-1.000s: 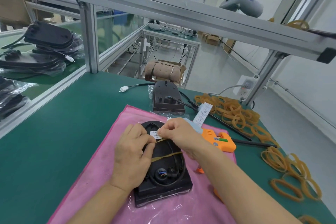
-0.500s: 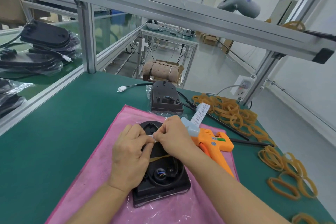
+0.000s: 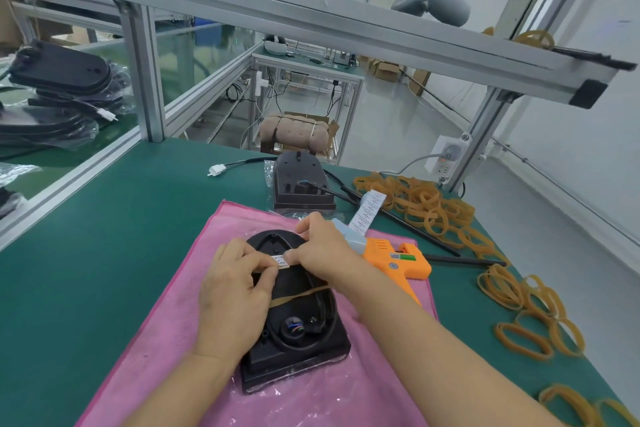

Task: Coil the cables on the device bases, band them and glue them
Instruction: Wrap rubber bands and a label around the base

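Observation:
A black device base (image 3: 298, 340) lies upside down in clear plastic on a pink cloth (image 3: 166, 315). Its black cable (image 3: 329, 322) is coiled in the recess, and a tan rubber band (image 3: 301, 295) crosses it. My left hand (image 3: 232, 295) rests on the base's left side, fingers curled, pinching one end of a small white label (image 3: 281, 261). My right hand (image 3: 322, 250) pinches the label's other end over the top of the base. An orange glue gun (image 3: 398, 258) lies just right of my right hand.
A second black base (image 3: 301, 184) with a loose cable and white connector (image 3: 217, 169) sits behind the cloth. A strip of white labels (image 3: 369, 210) lies beside it. Several tan rubber bands (image 3: 426, 204) are scattered along the right. Bagged bases (image 3: 59, 87) are stacked beyond the left rail.
Both hands have shifted slightly up the base while holding the white label between them. The label now lies flatter and stretched between the fingertips.

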Tool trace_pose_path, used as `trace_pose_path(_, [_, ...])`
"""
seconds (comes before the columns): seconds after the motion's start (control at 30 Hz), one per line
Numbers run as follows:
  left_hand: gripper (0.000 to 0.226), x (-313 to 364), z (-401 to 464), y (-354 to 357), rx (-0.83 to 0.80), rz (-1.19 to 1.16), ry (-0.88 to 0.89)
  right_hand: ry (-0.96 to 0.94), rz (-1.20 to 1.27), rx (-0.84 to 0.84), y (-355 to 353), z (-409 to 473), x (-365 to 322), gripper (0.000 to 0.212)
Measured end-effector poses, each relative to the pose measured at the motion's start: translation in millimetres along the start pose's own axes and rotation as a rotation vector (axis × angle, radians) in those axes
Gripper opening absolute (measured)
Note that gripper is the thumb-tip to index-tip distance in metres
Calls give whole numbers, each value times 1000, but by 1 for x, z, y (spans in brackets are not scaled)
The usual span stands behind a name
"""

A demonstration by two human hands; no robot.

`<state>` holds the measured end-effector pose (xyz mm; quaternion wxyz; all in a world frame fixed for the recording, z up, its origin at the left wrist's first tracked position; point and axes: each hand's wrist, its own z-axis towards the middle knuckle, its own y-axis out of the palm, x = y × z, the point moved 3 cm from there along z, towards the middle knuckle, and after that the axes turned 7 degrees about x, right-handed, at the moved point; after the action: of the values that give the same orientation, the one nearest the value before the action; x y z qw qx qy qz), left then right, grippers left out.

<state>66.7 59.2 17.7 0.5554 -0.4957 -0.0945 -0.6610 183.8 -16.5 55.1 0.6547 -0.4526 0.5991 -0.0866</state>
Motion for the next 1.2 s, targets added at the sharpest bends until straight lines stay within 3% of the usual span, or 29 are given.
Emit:
trace_pose_path(0.13, [3,2,1,1,-4,89,-40,24,21,-90,-6,5,1,48])
trace_pose_path(0.3, [9,0,7,0,-46,121,-138,-31,110,-24,-2,1,8,34])
trace_pose_path(0.4, [15,-4,9,0,-59,57,-189,-80,162,44,-7,-10,12,26])
trace_pose_path(0.53, [24,-14,4,-14,-27,-207,-341,-163,146,140,-28,-30,25,23])
trace_pose_path(0.6, [27,-22,-1,-27,-25,-165,-358,-187,129,158,-41,-41,37,19])
trace_pose_path(0.7, [47,-27,-12,-35,-219,-10,-376,-133,88,70,-46,-58,52,2])
trace_pose_path(0.8, [72,-20,-21,-31,-396,204,-331,-136,-17,-59,-27,-73,55,29])
trace_pose_path(0.87, [80,-21,-21,-27,-379,262,-364,-177,-164,45,-28,-74,57,26])
trace_pose_path(0.93, [86,-20,-22,-26,-356,315,-388,-170,-398,254,-48,-69,65,17])
trace_pose_path(0.97, [85,-20,-23,-25,-362,351,-393,-104,-488,311,-61,-66,72,20])
trace_pose_path(1.03, [78,-15,-24,-22,-391,397,-381,83,-537,261,-80,-57,91,19])
trace_pose_path(1.1, [77,-8,-24,-20,-381,305,-438,236,-480,106,-85,-50,105,23])
trace_pose_path(1.2, [51,6,-21,-18,-241,-177,-628,332,-372,28,-82,-41,115,33])
